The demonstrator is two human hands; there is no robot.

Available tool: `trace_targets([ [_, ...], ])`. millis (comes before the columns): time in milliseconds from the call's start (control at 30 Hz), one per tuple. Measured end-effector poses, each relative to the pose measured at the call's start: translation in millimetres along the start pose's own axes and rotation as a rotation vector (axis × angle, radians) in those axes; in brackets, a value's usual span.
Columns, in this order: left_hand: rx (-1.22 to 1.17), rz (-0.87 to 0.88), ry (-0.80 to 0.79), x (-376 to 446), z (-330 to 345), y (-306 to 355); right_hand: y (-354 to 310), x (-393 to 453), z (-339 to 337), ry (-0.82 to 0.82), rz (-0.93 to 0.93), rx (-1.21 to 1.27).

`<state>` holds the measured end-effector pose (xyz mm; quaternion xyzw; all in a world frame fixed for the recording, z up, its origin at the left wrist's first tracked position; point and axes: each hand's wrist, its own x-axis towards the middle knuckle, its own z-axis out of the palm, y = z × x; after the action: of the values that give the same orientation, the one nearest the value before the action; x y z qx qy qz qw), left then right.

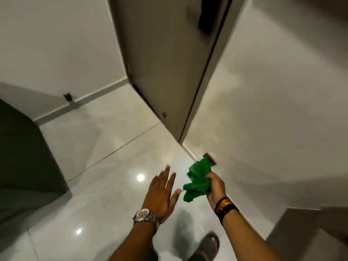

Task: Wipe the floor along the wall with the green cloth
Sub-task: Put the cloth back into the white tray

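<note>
Flanking green cloth (197, 180): wall (273, 110), door (165, 63).

Right hand (216, 187) with banded wrist, fingers (211, 178) closed round a bunched green cloth (197, 180) held above the glossy pale tiled floor (105, 151) beside the white wall (273, 110); left hand (162, 193), fingers spread flat, steel wristwatch (144, 214) behind them.

Door: tall grey-brown panel door (165, 59), ajar, upright at floor's far edge.
Handle: black rectangular handle (206, 16), upper right.
Sandal: grey strapped sandal (207, 247), near bottom edge.
Doorstop: small dark doorstop (68, 97), left skirting.
</note>
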<state>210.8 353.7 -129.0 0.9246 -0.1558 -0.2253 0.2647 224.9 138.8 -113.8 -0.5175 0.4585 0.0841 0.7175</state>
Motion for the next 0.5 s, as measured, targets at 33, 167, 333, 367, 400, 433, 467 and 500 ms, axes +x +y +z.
trace_targets([
  [33, -0.006, 0.020, 0.013, -9, -18, 16, -25, -24, 5, -0.018, -0.024, 0.057],
  [167, -0.052, 0.102, 0.114, -21, -75, 64, -77, -80, -10, -0.061, -0.083, 0.255],
  [333, -0.041, 0.311, 0.180, -4, -116, 114, -112, -159, -58, -0.102, -0.112, 0.472],
  [367, -0.026, 0.352, 0.174, -1, -118, 122, -110, -167, -74, -0.075, -0.118, 0.500],
  [400, -0.016, 0.394, 0.167, 3, -116, 130, -106, -176, -91, -0.039, -0.121, 0.517],
  [433, -0.007, 0.424, 0.160, 7, -114, 135, -102, -186, -106, 0.004, -0.121, 0.533],
  [467, 0.001, 0.467, 0.144, 9, -108, 146, -96, -197, -126, 0.069, -0.135, 0.567],
  [500, 0.012, 0.504, 0.119, 11, -100, 156, -88, -203, -147, 0.118, -0.146, 0.602],
])
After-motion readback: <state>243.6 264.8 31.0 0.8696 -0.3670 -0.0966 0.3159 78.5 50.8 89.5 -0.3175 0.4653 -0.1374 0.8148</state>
